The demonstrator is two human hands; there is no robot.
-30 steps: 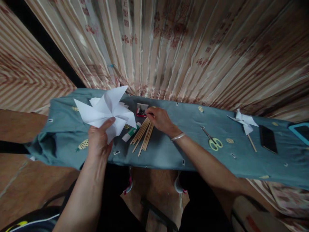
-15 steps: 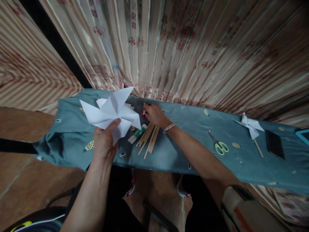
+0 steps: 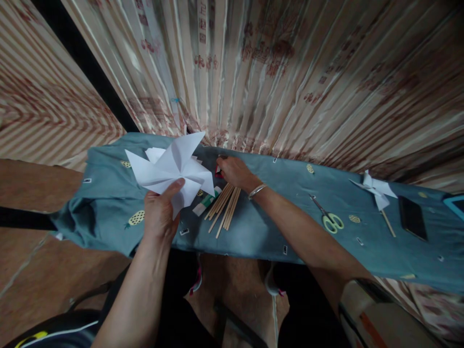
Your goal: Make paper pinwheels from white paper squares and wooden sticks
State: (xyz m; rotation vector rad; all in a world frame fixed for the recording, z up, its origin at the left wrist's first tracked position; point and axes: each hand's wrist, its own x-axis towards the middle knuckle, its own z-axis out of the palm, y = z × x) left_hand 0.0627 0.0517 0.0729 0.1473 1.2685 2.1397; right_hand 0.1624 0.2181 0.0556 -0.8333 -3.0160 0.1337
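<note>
- Pinwheel [image 3: 172, 171] of white paper sits pinched at its lower edge by the left hand [image 3: 159, 212], raised above the cloth nearer than the wooden sticks [image 3: 224, 205].
- Sticks lie bundled, long axis running away from the person.
- Right hand [image 3: 235, 171], just beyond the sticks' far ends, curls its fingertips on a small red item [image 3: 217, 169]; whether it grips it I cannot tell.
</note>
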